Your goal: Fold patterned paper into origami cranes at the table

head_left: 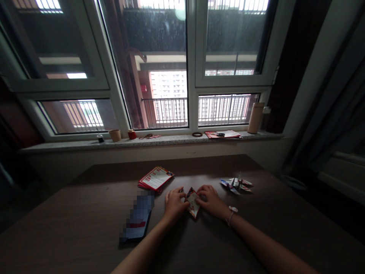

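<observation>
Forearms (148,242), left hand (174,204), right hand (213,202) — half-curled, both holding folded paper (192,204)

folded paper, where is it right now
In the head view, the folded paper is below and slightly right of centre, between the left hand and the right hand, both touching it.

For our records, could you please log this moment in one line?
left hand: touching folded paper | right hand: touching folded paper | card stack: on table
</observation>
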Action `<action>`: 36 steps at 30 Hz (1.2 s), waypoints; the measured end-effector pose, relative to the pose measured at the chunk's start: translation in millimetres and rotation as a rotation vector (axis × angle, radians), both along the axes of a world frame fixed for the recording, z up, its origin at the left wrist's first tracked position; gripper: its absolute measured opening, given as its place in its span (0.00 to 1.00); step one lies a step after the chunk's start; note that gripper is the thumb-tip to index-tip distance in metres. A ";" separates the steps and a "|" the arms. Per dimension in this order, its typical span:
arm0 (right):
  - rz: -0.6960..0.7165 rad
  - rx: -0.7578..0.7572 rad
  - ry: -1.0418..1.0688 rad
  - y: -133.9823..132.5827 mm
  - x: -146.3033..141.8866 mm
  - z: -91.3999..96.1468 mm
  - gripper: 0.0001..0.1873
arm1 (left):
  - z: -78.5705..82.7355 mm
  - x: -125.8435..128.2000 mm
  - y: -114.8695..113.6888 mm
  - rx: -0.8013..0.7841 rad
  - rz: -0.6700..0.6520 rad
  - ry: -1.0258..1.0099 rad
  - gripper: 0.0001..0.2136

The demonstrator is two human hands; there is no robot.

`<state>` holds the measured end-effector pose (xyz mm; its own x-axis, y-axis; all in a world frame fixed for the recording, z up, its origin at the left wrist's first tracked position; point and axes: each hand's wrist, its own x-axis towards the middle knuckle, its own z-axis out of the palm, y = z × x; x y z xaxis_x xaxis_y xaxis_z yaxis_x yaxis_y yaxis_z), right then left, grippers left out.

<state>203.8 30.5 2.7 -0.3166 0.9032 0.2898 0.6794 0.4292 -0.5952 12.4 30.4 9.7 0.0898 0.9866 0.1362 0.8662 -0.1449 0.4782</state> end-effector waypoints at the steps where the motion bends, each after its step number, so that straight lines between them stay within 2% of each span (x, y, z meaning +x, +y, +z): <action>1: 0.035 -0.007 0.001 0.5 3.0 1.1 0.10 | 0.5 -0.1 -0.1 0.001 -0.007 0.002 0.11; 5: 0.137 -0.038 0.030 3.3 13.2 2.8 0.10 | 0.9 -1.2 0.2 -0.011 -0.034 0.001 0.12; 8: 0.162 -0.026 0.034 5.8 16.7 -0.3 0.11 | -0.9 -2.4 1.4 -0.007 -0.035 0.003 0.12; 12: 0.151 -0.035 0.023 6.9 17.1 -3.3 0.11 | -2.8 -3.2 2.6 -0.006 -0.035 0.014 0.12; 19: 0.126 -0.028 0.016 2.2 14.8 3.3 0.11 | -1.1 -3.6 1.7 -0.018 -0.051 0.020 0.11; 36: 0.075 0.059 -0.016 -0.4 6.6 -2.0 0.13 | 6.6 -10.8 2.8 -0.087 -0.113 0.047 0.19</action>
<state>210.4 30.0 0.7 -0.3876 0.8583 0.3364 0.6532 0.5132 -0.5568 1.7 33.2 16.3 0.2056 0.9777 0.0432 0.8685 -0.2026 0.4525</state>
